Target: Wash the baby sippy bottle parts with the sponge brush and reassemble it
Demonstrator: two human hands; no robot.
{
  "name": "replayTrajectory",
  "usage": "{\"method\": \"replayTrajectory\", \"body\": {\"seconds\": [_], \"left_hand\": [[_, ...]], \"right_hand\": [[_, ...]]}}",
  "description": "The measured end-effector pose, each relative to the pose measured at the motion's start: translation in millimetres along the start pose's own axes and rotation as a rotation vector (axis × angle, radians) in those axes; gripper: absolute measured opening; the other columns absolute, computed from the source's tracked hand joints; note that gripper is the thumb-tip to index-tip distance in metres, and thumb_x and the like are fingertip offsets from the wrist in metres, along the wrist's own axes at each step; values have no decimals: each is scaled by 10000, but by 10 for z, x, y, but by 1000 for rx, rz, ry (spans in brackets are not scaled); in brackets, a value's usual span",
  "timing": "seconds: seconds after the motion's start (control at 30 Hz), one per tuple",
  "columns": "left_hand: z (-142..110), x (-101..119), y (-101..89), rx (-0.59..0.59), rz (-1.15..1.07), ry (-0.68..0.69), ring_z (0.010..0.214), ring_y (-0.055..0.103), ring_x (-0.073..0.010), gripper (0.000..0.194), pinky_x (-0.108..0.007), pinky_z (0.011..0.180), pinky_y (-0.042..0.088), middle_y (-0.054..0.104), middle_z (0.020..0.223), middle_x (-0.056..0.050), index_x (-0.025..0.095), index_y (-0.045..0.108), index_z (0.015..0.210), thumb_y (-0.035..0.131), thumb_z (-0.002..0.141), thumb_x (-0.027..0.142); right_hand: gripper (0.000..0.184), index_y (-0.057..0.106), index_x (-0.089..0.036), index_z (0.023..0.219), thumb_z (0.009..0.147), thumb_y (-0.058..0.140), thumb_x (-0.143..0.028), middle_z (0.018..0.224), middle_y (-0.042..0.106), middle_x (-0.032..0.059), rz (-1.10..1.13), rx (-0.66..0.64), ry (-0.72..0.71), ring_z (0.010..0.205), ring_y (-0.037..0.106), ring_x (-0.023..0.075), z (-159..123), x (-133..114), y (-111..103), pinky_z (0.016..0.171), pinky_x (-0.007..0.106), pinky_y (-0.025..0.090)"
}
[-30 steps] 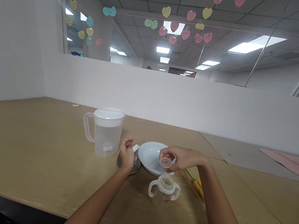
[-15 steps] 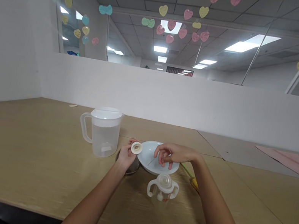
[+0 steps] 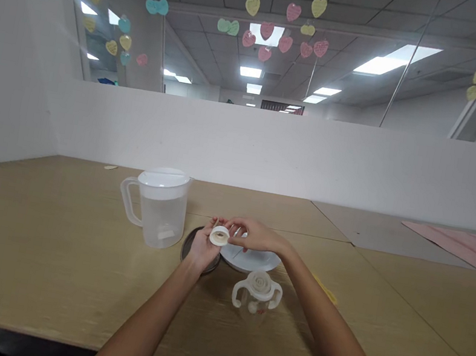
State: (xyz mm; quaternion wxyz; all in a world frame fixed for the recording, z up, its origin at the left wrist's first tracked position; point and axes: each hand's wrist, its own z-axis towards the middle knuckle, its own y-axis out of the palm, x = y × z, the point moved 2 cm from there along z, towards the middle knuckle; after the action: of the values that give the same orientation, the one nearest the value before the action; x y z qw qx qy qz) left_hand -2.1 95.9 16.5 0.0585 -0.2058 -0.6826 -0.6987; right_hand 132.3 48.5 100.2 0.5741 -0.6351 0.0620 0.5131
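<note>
My left hand [image 3: 204, 249] holds a white ring-shaped bottle collar [image 3: 219, 235] with a round opening facing me. At the collar's right edge are the fingertips of my right hand [image 3: 253, 235], bent and seemingly gripping its rim. Behind and below that hand lies a pale oval dish [image 3: 257, 262], partly covered, with a thin line like a small stick on it. A clear baby bottle [image 3: 256, 295] with two white handles and a translucent domed top stands nearer to me. Beneath my left hand is a dark round dish [image 3: 187, 248], mostly hidden.
Left of my hands stands a lidded clear plastic pitcher [image 3: 162, 214]. A yellow object [image 3: 326, 290] lies beyond my right forearm. Far right is a pink cloth [image 3: 461, 245] on a grey sheet [image 3: 349, 225]. A white wall [image 3: 225, 145] closes off the table's back.
My right hand has moved left from above the oval dish to the collar in my left hand. The collar is tipped slightly more upward. The view has shifted a little.
</note>
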Motion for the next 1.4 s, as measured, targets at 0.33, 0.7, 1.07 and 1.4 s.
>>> {"method": "replayTrajectory", "body": {"seconds": [0.33, 0.7, 1.07, 1.4], "left_hand": [[-108, -8, 89, -84, 207, 108, 753, 642, -129, 128, -257, 831, 480, 670, 782, -45, 107, 643, 749, 565, 704, 16], [-237, -69, 163, -131, 666, 306, 774, 639, -168, 291, -253, 718, 502, 703, 868, -83, 114, 714, 846, 793, 607, 261], [-246, -67, 193, -180, 518, 211, 834, 647, -191, 246, -336, 831, 524, 698, 910, -102, 89, 703, 819, 777, 637, 238], [-267, -100, 184, -270, 498, 226, 982, 624, -226, 381, -397, 913, 492, 672, 1042, -79, 163, 648, 1081, 712, 719, 263]], "right_hand": [[264, 634, -150, 856, 708, 690, -362, 794, 619, 37, 59, 201, 44, 631, 563, 109, 68, 164, -114, 436, 180, 472], [323, 616, -141, 866, 726, 685, -425, 763, 615, 48, 121, 215, 119, 630, 584, 119, 33, 221, -194, 414, 167, 451], [407, 631, -154, 907, 772, 595, -536, 818, 615, 50, 332, 113, 114, 657, 576, 118, 49, 241, -186, 431, 182, 460], [372, 635, -132, 819, 572, 813, -346, 700, 632, 17, 387, 251, 130, 585, 570, 98, 73, 222, -139, 471, 197, 471]]}}
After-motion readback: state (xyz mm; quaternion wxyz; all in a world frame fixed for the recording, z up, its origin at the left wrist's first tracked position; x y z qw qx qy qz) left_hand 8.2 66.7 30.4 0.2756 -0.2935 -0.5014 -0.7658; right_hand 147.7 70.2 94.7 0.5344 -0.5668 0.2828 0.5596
